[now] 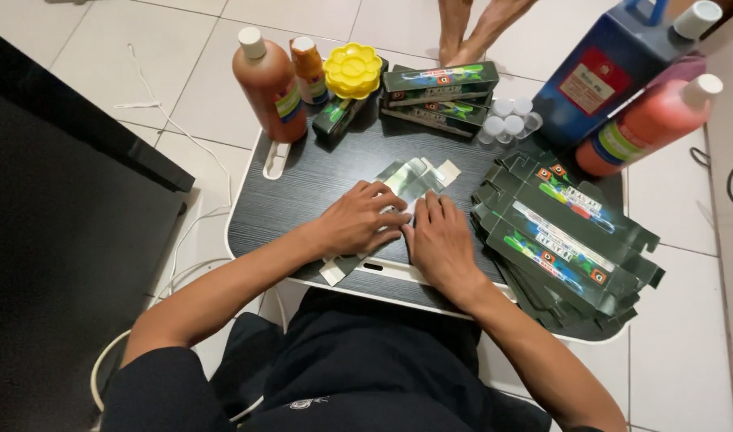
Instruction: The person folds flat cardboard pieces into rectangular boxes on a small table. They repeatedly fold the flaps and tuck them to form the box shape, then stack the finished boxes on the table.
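A flat, unfolded carton blank (410,180) with a silvery inside lies across the dark lap table (302,184). My left hand (358,218) presses down on its middle, fingers curled over the card. My right hand (438,240) lies beside it, fingers flat on the same blank. Both hands touch each other at the thumbs. The near end of the blank sticks out under my left wrist.
A stack of flat green cartons (566,240) fills the table's right side. At the back stand folded green boxes (438,84), small white caps (510,116), a yellow flower-shaped palette (352,70), orange bottles (266,80) and a blue jug (614,64). Another person's bare feet (462,40) stand beyond.
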